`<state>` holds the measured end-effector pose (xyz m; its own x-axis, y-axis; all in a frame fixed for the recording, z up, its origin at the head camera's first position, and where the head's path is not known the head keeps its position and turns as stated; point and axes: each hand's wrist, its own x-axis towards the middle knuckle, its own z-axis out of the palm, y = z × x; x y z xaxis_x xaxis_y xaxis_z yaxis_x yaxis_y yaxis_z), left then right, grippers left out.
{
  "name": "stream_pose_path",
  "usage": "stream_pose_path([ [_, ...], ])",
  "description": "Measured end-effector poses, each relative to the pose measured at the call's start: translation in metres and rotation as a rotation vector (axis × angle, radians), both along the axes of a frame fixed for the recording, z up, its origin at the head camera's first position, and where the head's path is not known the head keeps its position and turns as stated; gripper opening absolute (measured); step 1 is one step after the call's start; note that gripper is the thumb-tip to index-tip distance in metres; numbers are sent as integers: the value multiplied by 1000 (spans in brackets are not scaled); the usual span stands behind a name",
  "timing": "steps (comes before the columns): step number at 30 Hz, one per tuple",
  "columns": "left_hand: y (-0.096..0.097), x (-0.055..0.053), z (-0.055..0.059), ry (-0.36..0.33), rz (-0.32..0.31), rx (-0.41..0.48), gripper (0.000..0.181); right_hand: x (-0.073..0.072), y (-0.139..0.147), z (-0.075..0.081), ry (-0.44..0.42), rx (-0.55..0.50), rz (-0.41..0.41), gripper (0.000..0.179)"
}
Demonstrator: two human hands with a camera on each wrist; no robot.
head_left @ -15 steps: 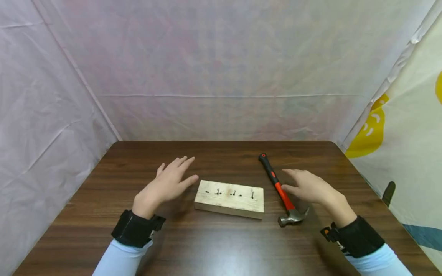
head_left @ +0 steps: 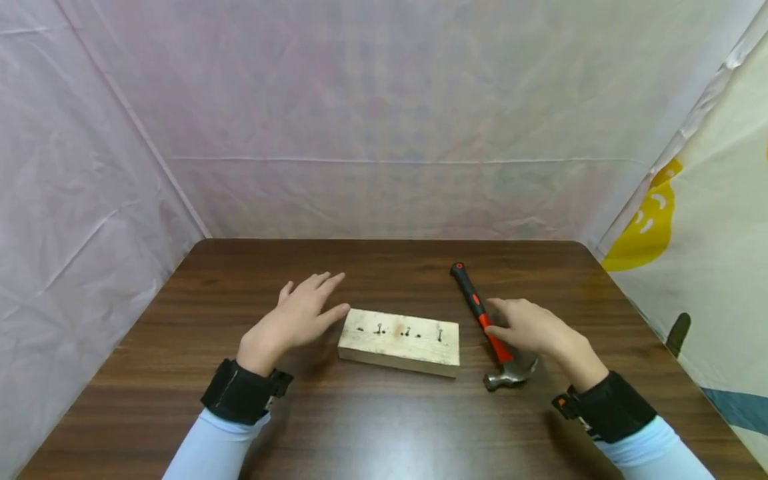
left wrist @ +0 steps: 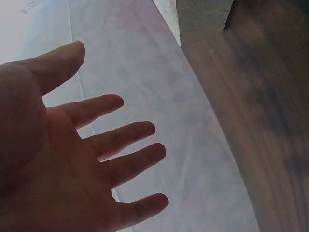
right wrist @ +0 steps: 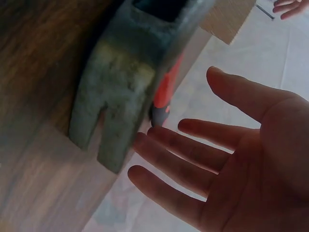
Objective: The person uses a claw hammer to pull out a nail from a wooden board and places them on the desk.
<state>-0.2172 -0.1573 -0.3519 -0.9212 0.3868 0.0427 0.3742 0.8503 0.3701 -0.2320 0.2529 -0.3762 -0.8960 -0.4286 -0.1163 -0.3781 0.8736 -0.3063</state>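
Observation:
A pale wooden block (head_left: 384, 341) lies mid-table, with several dark nails standing in its top, one nail (head_left: 440, 333) near its right end. My left hand (head_left: 291, 325) hovers at the block's left end, fingers spread and holding nothing; its thumb tip comes close to the block's corner. A claw hammer (head_left: 497, 347) with a black-and-red handle lies right of the block, its head towards me. Over the handle's right side hangs my right hand (head_left: 534, 327), fingers extended. In the right wrist view the claw (right wrist: 111, 92) looms beside the fingers, which grip nothing.
The brown wooden table (head_left: 384, 267) has rounded far corners. Whitish sheeting (head_left: 384, 100) hangs behind it and on the left. On the right hangs a cloth (head_left: 714, 280) with yellow shapes, and a dark rounded object (head_left: 679, 333) is by the table's edge.
My right hand has moved slightly left over the hammer handle. The left hand has drifted a little right, closer to the block. Block and hammer lie as before; the head view has shifted slightly.

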Motion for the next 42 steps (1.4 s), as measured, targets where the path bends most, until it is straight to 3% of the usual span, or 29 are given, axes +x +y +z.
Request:
stream_pose_path([
  [4, 1, -1, 0, -19, -4, -12, 64, -4, -4, -3, -25, 11, -3, 59],
  [9, 3, -2, -2, -40, -1, -20, 65, -7, -8, -8, -21, 17, 4, 22],
  [21, 9, -2, -4, -47, -14, -40, 64, -10, -17, -16, -21, -10, -45, 21],
  [42, 6, -2, -6, -56, -9, -31, 63, -7, -15, -15, 164, -77, -58, 21],
])
